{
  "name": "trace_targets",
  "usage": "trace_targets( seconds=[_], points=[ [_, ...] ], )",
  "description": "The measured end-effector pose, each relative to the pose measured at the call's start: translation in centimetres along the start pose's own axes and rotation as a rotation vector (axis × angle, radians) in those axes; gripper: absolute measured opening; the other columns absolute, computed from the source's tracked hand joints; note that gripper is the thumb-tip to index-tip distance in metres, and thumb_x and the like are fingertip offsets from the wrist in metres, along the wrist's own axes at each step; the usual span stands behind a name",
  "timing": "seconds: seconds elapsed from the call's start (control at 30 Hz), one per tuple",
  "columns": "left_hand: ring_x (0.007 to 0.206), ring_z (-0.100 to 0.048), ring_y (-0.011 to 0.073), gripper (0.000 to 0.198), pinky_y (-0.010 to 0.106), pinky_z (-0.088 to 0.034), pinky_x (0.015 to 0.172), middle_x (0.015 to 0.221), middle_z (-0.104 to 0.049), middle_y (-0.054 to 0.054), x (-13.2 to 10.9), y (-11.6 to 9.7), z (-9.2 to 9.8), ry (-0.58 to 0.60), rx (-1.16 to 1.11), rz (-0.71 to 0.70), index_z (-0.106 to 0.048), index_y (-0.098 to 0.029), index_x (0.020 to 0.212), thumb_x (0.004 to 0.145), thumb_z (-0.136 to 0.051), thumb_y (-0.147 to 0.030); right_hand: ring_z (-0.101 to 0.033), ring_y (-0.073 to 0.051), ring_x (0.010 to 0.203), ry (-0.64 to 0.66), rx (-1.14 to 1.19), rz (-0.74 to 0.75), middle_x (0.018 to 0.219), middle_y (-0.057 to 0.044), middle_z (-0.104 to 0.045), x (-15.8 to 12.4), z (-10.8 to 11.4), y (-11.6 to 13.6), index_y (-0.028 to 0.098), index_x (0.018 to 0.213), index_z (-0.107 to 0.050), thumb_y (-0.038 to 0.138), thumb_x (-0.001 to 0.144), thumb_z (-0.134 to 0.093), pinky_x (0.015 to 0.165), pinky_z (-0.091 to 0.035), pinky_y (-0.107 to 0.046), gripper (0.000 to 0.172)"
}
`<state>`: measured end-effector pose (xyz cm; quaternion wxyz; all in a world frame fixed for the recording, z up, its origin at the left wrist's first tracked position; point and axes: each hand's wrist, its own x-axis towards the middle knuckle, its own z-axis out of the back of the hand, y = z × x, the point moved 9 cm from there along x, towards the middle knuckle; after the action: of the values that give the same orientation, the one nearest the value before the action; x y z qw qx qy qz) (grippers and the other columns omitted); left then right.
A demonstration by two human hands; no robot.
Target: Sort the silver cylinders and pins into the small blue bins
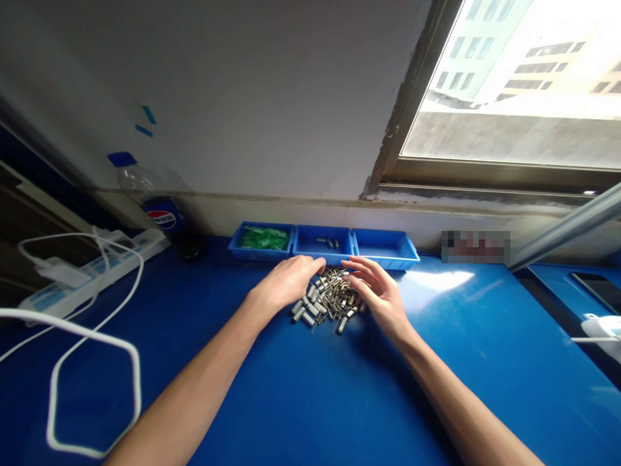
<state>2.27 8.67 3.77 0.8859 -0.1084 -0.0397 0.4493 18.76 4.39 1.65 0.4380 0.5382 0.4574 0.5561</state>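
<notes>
Lit by daylight through the far-right window (514, 139), blown out white there, dim across the wall (272, 116) toward the left, glaring in a patch on the blue tabletop (310, 408), shadowed beneath the right hand (383, 294), stretched at the edges and pixelated over one far-right block (479, 247).

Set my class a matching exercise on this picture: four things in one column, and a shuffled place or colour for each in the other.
Things
1. green pieces
2. metal parts
3. bottle
4. power strip

Places and colours
A. white, on the left of the table
B. between the left hand and right hand
C. in the leftmost blue tray
D. blue cap, near the wall

Pairs: 1-C, 2-B, 3-D, 4-A
</notes>
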Motion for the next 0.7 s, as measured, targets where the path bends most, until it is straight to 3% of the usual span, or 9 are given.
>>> trace_targets(
  seconds=[0.1, 0.27, 0.5, 0.7],
  points=[
    [0.093, -0.071, 0.0220, 0.037, 0.027, -0.050, 0.073, 0.109, -0.074, 0.007, -0.1, -0.2, 0.5, -0.026, 0.007, -0.016, -0.065, -0.026, 0.118, 0.093, -0.048, -0.005, -0.071, -0.026, 0.114, 0.000, -0.003, 0.007, 0.135, -0.007, -0.073, 0.0, 0.2, -0.1, 0.031, 0.130, -0.067, 0.045, 0.093, -0.074, 0.104, -0.054, -0.046, 0.040],
    [0.091, -0.072, 0.0227, 0.032, 0.027, -0.047, 0.070, 0.104, -0.075, 0.006, 0.0, -0.3, 0.0, 0.035, 0.013, 0.006, -0.066, -0.025, 0.108, 0.086, -0.055, -0.004, -0.071, -0.024, 0.111, 0.002, 0.008, -0.001, 0.134, -0.007, -0.073, 0.0, 0.3, -0.4, 0.031, 0.130, -0.067, 0.045, 0.093, -0.075, 0.101, -0.055, -0.044, 0.040],
    [0.086, -0.070, 0.0222, 0.029, 0.027, -0.045, 0.065, 0.099, -0.074, 0.007, 0.2, 0.0, -0.9, 0.039, 0.051, -0.022, -0.063, -0.024, 0.112, 0.092, -0.050, -0.007, -0.074, -0.024, 0.106, 0.004, 0.024, 0.000, 0.132, -0.008, -0.074, 0.0, 0.4, -0.2, 0.030, 0.129, -0.067, 0.044, 0.093, -0.075, 0.099, -0.057, -0.043, 0.040],
    [0.086, -0.069, 0.0208, 0.025, 0.028, -0.051, 0.071, 0.103, -0.074, 0.009, 0.1, -0.2, 0.8, -0.037, 0.004, -0.034, -0.069, -0.019, 0.105, 0.091, -0.052, -0.006, -0.074, -0.023, 0.102, -0.024, 0.024, 0.012, 0.126, -0.007, -0.077, 0.0, 0.6, 0.1, 0.029, 0.125, -0.069, 0.043, 0.092, -0.076, 0.099, -0.057, -0.042, 0.036]
  ],
)
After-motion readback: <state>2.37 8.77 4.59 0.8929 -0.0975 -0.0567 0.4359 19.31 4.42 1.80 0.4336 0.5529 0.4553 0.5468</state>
